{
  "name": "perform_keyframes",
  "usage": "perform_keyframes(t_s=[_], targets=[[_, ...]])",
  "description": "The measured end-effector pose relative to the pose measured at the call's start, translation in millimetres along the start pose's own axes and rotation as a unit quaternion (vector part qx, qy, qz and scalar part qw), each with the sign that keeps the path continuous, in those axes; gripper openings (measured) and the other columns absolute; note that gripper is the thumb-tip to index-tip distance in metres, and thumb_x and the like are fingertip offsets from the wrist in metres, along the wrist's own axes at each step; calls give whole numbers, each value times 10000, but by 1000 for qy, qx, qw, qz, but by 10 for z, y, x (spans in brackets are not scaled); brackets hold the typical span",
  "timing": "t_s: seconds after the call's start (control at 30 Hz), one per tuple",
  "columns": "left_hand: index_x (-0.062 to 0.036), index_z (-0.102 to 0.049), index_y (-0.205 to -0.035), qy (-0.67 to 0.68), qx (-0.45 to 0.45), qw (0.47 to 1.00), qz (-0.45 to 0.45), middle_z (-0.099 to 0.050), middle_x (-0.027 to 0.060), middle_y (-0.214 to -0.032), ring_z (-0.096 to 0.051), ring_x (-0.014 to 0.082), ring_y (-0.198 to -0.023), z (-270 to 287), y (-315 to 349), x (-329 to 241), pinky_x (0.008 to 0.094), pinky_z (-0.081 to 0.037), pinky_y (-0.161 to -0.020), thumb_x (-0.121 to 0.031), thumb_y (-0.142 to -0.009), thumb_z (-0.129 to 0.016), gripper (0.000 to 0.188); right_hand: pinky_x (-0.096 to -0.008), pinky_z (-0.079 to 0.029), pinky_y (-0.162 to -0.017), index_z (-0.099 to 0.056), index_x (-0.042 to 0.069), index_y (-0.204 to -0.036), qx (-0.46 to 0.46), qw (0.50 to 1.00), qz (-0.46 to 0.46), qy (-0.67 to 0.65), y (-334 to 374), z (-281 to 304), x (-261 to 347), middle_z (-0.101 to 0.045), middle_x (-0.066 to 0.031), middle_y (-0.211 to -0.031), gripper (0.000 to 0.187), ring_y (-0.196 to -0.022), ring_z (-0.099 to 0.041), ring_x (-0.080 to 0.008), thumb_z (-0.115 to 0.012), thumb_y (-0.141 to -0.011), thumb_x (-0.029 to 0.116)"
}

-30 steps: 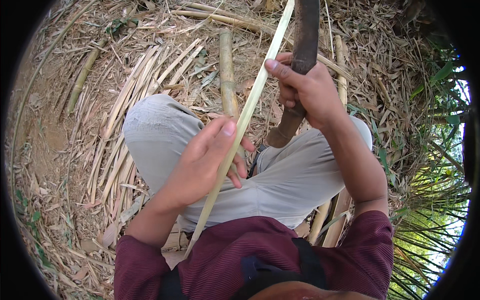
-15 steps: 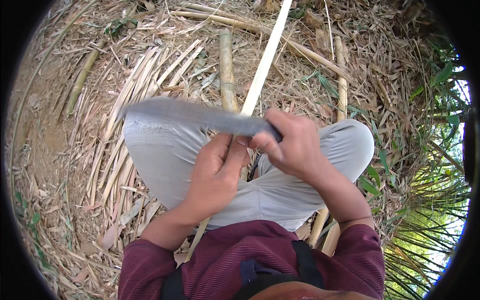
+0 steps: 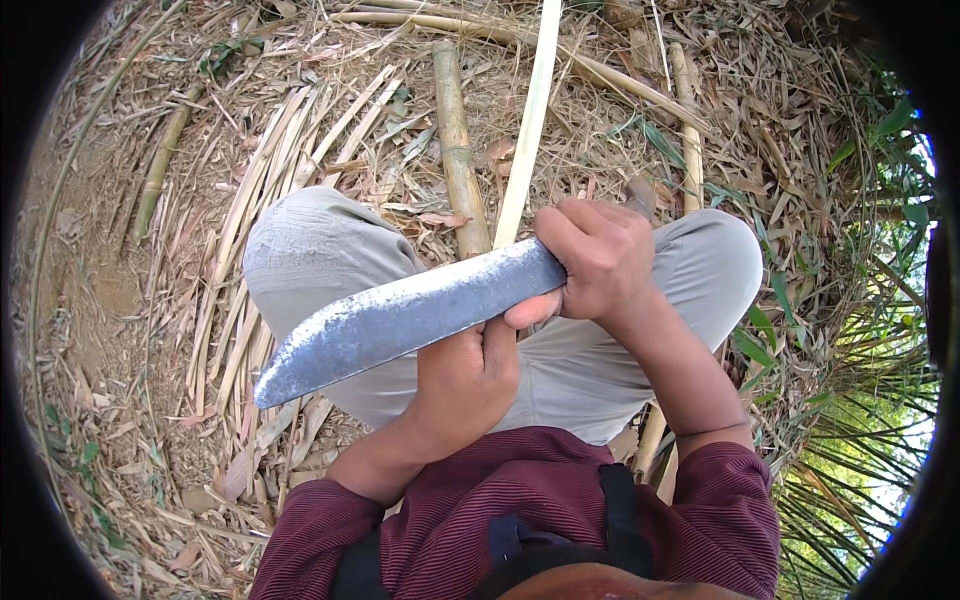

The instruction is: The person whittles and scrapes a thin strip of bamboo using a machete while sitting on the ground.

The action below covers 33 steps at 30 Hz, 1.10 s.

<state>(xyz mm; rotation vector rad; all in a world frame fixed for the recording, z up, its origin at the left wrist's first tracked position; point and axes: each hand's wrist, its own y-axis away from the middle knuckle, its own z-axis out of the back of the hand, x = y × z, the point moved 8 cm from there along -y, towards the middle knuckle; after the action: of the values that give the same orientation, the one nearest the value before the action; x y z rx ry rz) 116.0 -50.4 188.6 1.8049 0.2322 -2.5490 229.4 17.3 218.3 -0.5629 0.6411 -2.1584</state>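
Observation:
My right hand [image 3: 605, 255] is closed round the handle of a machete [image 3: 400, 320]. Its broad grey blade lies tilted across my lap, with the tip at the lower left. Under the blade my left hand [image 3: 465, 390] is closed, its fingers partly hidden by the metal. A long pale bamboo strip [image 3: 528, 130] runs from the far side down behind the blade to my left hand, which appears to grip it. My right thumb is close to the left fingers.
Split bamboo strips [image 3: 255, 190] lie in a bundle left of my crossed legs. A bamboo pole [image 3: 455, 140] lies ahead of me, with another bamboo length [image 3: 688, 130] further right. Dry leaves and shavings cover the ground. Green plants [image 3: 850, 400] stand at the right.
The machete has turned so its blade face shows and its tip has dropped toward me. My left hand has moved right and nearer my body, now partly under the blade.

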Motion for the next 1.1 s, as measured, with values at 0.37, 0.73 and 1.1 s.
perform_keyframes(t_s=[0.37, 0.73, 1.1], targets=[[-46, -533, -926, 184, 31, 977, 108, -421, -61, -617, -330, 18, -508, 3, -123, 164, 205, -281, -465, -245, -1058, -417, 265, -374, -387, -458, -529, 48, -687, -1, 940, -234, -250, -60, 174, -458, -462, -118, -518, 569, -463, -479, -320, -479, -975, 536], [14, -547, -925, -60, -22, 998, -18, -520, 62, -620, -489, 103, -528, -9, 50, -83, 277, -389, -497, -144, -1024, -472, 200, -365, -437, -393, -562, 93, -616, 63, 995, -69, -36, -5, -89, -103, -533, -44, -518, 718, -433, -573, -238, -617, -668, 807], [8, -581, -938, 11, 36, 998, 41, -482, -3, -591, -407, 48, -508, 13, 215, -105, 243, -315, -472, -157, -1019, -476, 212, -445, -457, -515, -649, 43, -733, 47, 946, -253, -200, 18, -8, -608, -547, -136, -526, 631, -533, -590, -350, -461, -941, 608]])
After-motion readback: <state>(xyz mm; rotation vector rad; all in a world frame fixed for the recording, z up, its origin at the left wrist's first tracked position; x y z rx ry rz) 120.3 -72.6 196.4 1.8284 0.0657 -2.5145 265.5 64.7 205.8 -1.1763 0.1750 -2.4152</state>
